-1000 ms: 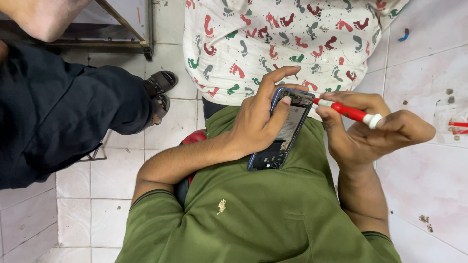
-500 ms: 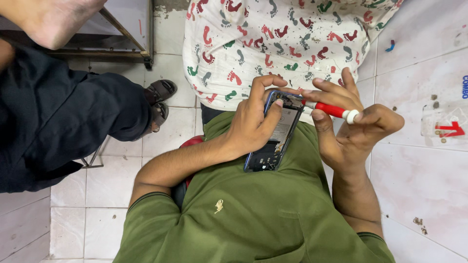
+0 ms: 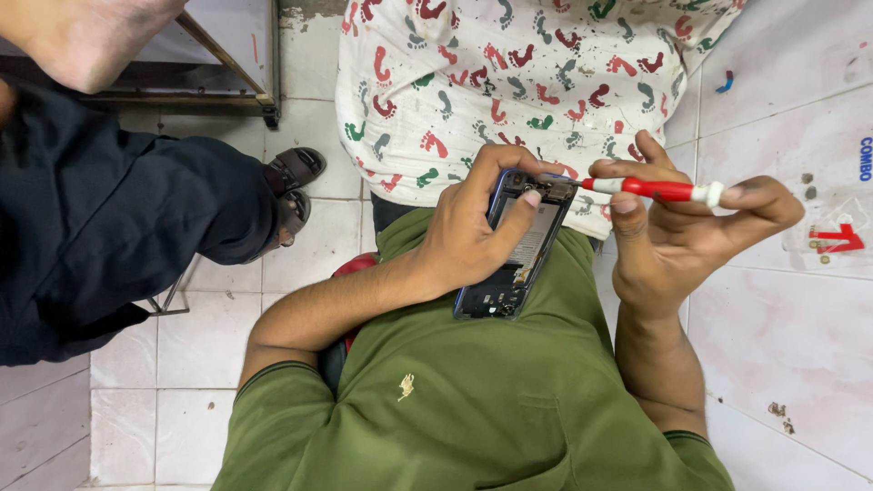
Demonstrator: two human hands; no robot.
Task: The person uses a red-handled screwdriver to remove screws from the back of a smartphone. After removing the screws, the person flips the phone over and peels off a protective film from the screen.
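White floor tiles (image 3: 209, 327) and a pale, stained worktop (image 3: 782, 300) frame a phone repair seen from above, the person in an olive-green polo shirt (image 3: 473, 409) bent over the job. The left hand (image 3: 468, 241) is wrapped around an opened blue smartphone with its back cover off (image 3: 518, 264), thumb laid across the exposed insides, its lower end propped against the chest. The right hand (image 3: 691, 241) is closed on a slim red-handled screwdriver with a white cap (image 3: 659, 189), forefinger on the cap, the shaft lying level.

Compared with a second ago, the driver has swung from a downward slant to nearly flat, and its tip now sits at the top edge of the phone, where small metal parts show just past the left fingertips. Both hands have drawn closer together. By the look of it, the tool is now seated on a fastener there, though the screw itself is too small to make out.

Beyond the hands lies a white cloth printed with red and green footprints (image 3: 527, 82). To the left, a second person's dark trouser leg (image 3: 109, 227) and brown sandal (image 3: 293, 191) rest on the tiles. A small clear packet with a red part (image 3: 832, 238) lies right of the right hand.
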